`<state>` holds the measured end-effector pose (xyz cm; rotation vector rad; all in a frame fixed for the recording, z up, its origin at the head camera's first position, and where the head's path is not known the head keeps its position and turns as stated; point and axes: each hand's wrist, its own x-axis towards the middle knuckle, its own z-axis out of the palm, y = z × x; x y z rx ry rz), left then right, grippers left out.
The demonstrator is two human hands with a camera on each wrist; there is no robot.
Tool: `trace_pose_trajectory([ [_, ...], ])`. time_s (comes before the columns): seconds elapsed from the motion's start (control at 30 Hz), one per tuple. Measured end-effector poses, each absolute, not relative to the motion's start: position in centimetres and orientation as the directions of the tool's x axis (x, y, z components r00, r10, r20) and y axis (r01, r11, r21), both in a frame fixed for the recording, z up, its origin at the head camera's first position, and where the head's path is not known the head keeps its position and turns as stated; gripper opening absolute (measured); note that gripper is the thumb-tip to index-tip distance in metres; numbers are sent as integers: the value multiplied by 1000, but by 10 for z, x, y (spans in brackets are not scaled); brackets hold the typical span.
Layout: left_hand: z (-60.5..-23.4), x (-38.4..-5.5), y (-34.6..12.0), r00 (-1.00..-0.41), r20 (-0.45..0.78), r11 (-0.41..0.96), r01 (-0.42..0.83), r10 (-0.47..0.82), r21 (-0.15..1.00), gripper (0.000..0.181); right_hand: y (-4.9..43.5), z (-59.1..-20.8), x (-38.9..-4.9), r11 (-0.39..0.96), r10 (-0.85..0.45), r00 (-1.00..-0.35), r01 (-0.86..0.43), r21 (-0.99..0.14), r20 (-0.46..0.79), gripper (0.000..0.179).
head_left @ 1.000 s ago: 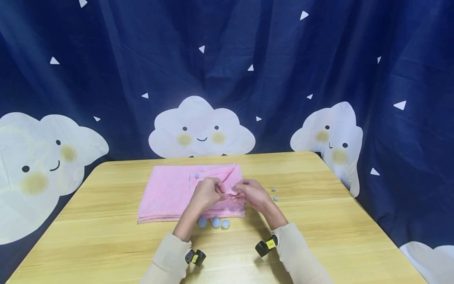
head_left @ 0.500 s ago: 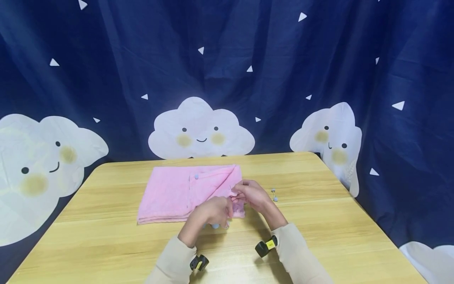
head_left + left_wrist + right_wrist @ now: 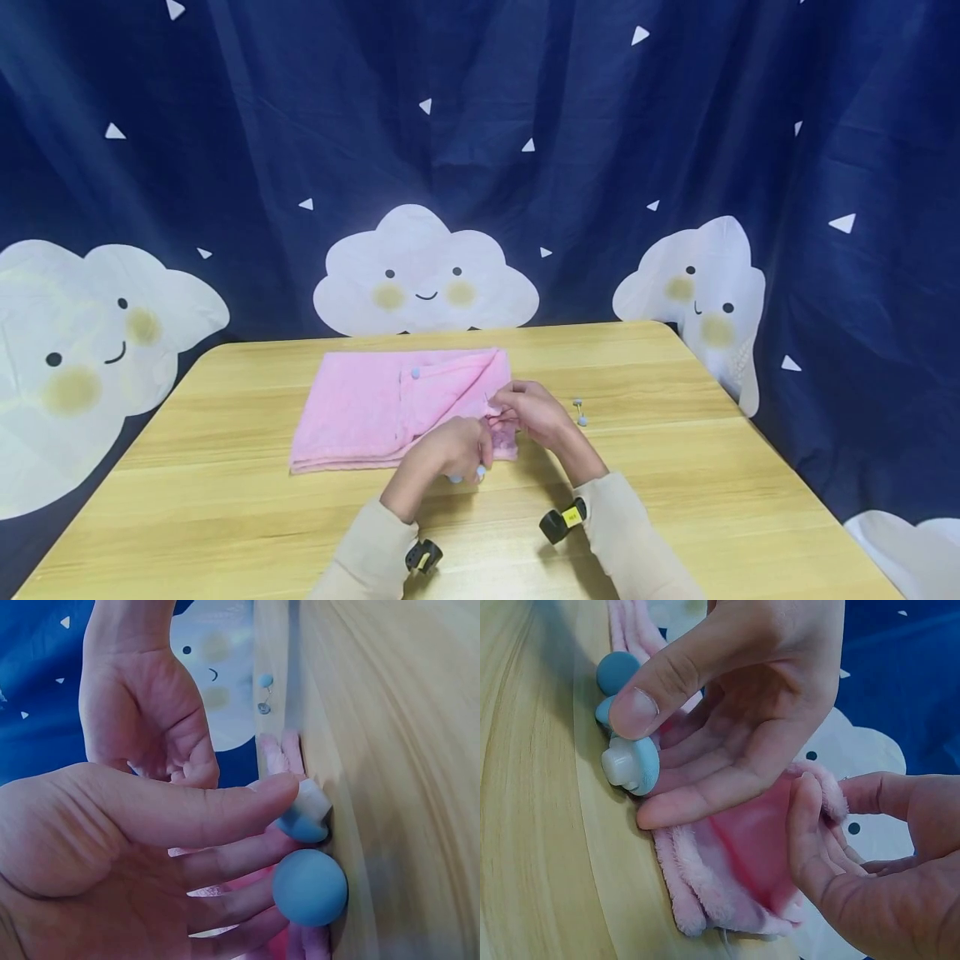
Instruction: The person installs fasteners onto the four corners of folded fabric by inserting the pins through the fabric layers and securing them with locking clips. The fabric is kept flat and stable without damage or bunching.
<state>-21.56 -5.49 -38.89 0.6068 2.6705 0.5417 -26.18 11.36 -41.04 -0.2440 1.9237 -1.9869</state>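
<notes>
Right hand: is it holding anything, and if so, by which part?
The right hand holds the pink cloth, pinched at a raised part of its edge.

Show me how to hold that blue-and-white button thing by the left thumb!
I'd come from above and pinch the blue-and-white fastener across the round rim of its blue cap, with the left fingers on opposite edges. It's tilted, so the rim looks reachable, and the wide cap probably grips better than the narrower white part.
</notes>
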Motion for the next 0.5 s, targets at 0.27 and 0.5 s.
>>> trace_pose_trajectory([
  [0.27, -391, -216, -55, -859, -233, 826, 311, 456, 471, 20, 113, -410, -260, 5, -370, -920, 139, -990, -131, 6],
  [0.5, -388, -222, -61, -879, -145, 774, 310, 455, 552, 10, 113, -409, -261, -7, -367, -920, 153, -988, -139, 4],
])
